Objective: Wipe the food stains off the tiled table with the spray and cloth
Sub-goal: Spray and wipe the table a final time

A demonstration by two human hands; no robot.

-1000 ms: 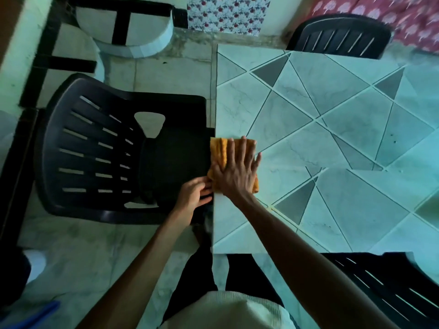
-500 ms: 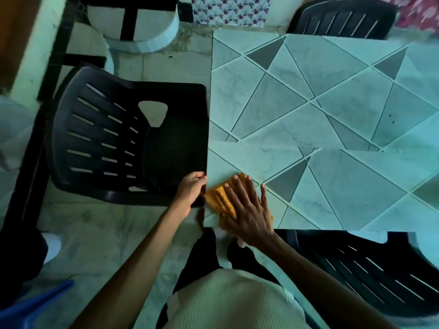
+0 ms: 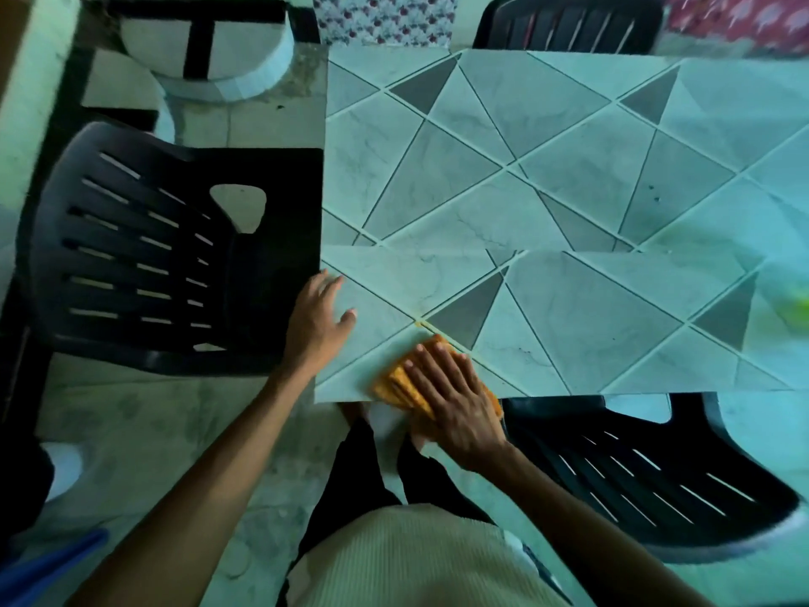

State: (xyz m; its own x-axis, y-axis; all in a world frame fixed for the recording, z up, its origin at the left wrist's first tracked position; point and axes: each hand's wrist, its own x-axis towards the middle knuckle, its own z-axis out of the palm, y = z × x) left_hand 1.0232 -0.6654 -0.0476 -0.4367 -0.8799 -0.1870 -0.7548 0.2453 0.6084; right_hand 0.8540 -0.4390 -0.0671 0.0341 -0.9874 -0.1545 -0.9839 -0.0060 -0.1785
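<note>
The tiled table [image 3: 547, 177] has pale marbled tiles with grey triangles. An orange cloth [image 3: 400, 381] lies flat at the table's near edge, close to the near-left corner. My right hand [image 3: 451, 400] presses flat on the cloth, fingers spread and pointing up-left. My left hand [image 3: 317, 322] rests open on the left edge of the table, fingers apart, holding nothing. A thin yellowish stain [image 3: 423, 325] sits in the grout line just above the cloth. A blurred yellow-green object [image 3: 794, 313] shows at the right edge; I cannot tell if it is the spray.
A black plastic chair [image 3: 144, 265] stands against the table's left side. Another black chair [image 3: 656, 470] is at the near right, and a third [image 3: 569, 24] at the far side. A round white pedestal [image 3: 205, 50] stands far left on the floor.
My right hand slid the cloth from the left edge down toward the near edge, then slightly right. My left hand moved from gripping the edge to resting open on the tabletop.
</note>
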